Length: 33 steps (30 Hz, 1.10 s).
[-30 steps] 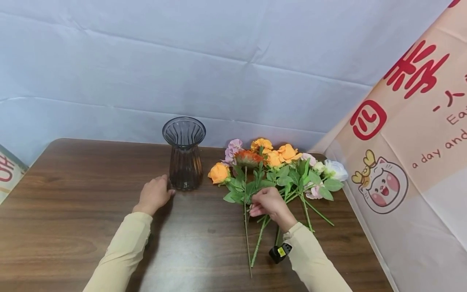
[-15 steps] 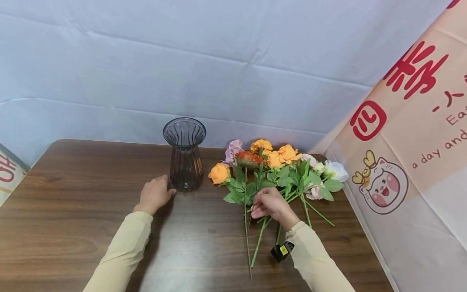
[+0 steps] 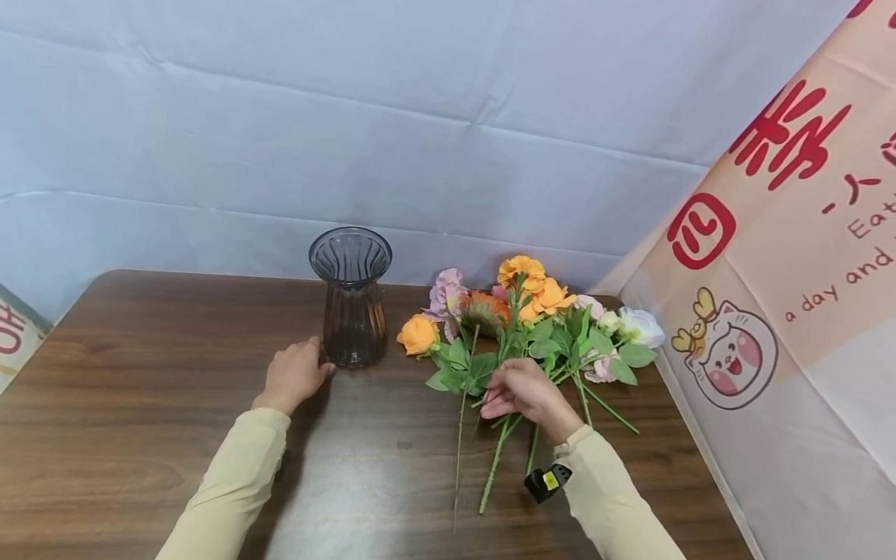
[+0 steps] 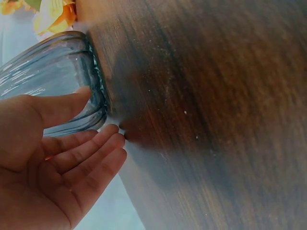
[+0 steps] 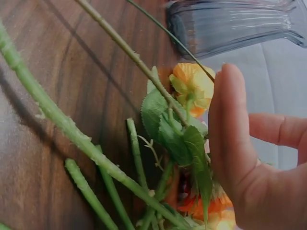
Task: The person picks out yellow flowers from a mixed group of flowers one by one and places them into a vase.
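Observation:
A ribbed grey glass vase (image 3: 351, 299) stands upright on the brown wooden table (image 3: 140, 404). My left hand (image 3: 316, 364) lies by its foot with relaxed fingers, and in the left wrist view the thumb (image 4: 67, 103) touches the glass of the vase (image 4: 53, 72). Right of the vase lies a bunch of artificial flowers (image 3: 539, 323) in orange, pink and white, with an orange rose (image 3: 418, 333) nearest the vase. My right hand (image 3: 493, 398) curls over the green stems (image 3: 495, 463) and pinches one below the leaves. Up close, stems (image 5: 86, 143) and leaves sit against the right hand (image 5: 240, 143).
A white sheet hangs behind the table. On the right, a peach banner (image 3: 784, 272) with red characters and a cartoon cat runs along the table's edge. Another printed panel (image 3: 14, 334) shows at the far left. A black wrist device (image 3: 546, 482) hangs under my right sleeve.
The back orange flower heads have risen and tilted up in my right hand's hold. The long thin stem's lower end has swung left. My left hand stays by the vase.

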### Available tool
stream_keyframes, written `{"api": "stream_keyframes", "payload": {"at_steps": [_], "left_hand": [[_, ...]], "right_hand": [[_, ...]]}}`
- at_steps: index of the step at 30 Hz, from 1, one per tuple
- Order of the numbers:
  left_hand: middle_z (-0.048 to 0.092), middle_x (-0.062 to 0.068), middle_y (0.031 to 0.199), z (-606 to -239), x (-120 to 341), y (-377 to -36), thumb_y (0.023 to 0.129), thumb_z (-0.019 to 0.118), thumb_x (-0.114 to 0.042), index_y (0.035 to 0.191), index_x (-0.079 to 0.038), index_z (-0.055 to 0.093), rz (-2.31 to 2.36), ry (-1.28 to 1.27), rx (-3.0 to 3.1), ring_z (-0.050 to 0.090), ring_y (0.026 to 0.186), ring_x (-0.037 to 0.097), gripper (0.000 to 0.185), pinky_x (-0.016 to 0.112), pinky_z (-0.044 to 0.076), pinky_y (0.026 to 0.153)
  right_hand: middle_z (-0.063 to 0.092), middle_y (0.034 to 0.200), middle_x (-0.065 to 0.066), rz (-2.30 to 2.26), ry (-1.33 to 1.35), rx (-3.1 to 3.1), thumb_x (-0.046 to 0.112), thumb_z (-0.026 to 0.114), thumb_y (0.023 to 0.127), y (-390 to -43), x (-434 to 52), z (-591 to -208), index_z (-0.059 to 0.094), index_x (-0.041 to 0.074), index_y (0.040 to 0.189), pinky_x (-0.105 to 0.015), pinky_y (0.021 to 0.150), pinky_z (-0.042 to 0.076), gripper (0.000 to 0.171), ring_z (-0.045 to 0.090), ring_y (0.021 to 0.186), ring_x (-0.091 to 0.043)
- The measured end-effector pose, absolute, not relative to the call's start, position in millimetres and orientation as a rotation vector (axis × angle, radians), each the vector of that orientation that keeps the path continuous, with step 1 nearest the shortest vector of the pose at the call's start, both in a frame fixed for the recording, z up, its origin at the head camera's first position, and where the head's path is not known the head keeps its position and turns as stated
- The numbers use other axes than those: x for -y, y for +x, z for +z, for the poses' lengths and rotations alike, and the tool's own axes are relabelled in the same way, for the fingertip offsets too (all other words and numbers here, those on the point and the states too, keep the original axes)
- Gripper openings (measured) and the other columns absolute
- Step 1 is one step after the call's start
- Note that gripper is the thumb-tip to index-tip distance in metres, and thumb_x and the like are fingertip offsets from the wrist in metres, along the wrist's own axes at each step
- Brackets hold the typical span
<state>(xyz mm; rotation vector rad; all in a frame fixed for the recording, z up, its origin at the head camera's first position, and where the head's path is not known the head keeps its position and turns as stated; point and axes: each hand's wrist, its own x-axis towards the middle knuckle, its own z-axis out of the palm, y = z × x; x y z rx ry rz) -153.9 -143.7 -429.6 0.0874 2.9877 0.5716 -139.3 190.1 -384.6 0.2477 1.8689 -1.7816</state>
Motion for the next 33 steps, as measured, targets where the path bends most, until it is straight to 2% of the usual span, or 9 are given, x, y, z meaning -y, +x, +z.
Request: {"api": "stream_keyframes", "payload": {"at_steps": [9, 14, 21, 33], "left_hand": [[0.060, 0.028, 0.098, -430, 145, -152, 0.087, 0.062, -0.022, 0.117, 0.012, 0.049, 0.593, 0.070, -2.982, 0.057, 0.084, 0.045, 0.046, 0.054, 0.046, 0.072], [0.060, 0.028, 0.097, -429, 144, -151, 0.087, 0.062, -0.023, 0.116, 0.012, 0.049, 0.597, 0.069, -2.986, 0.057, 0.083, 0.045, 0.047, 0.054, 0.046, 0.071], [0.060, 0.028, 0.096, -428, 143, -151, 0.087, 0.062, -0.023, 0.114, 0.012, 0.050, 0.577, 0.078, -2.993, 0.057, 0.084, 0.045, 0.046, 0.054, 0.046, 0.070], [0.057, 0.030, 0.106, -429, 145, -155, 0.086, 0.063, -0.023, 0.122, 0.012, 0.046, 0.610, 0.078, -2.967, 0.055, 0.091, 0.048, 0.053, 0.055, 0.045, 0.075]], "right_hand": [[0.056, 0.067, -0.016, -1.893, 0.199, -1.757, -0.012, 0.041, 0.086, -136, -200, -373, 0.048, -0.010, 0.080, -0.038, 0.064, 0.054, 0.008, 0.065, 0.057, -0.026], [0.056, 0.070, -0.017, -1.982, 0.171, -1.643, -0.015, 0.041, 0.085, -137, -208, -369, 0.051, -0.008, 0.077, -0.039, 0.069, 0.053, 0.014, 0.066, 0.062, -0.027], [0.056, 0.073, -0.020, -2.050, 0.143, -1.519, -0.017, 0.035, 0.087, -139, -211, -364, 0.053, -0.006, 0.074, -0.039, 0.072, 0.053, 0.024, 0.066, 0.069, -0.031], [0.058, 0.074, -0.020, -2.116, 0.130, -1.421, -0.016, 0.033, 0.088, -142, -204, -359, 0.056, -0.008, 0.073, -0.035, 0.073, 0.052, 0.029, 0.066, 0.072, -0.030]]}}
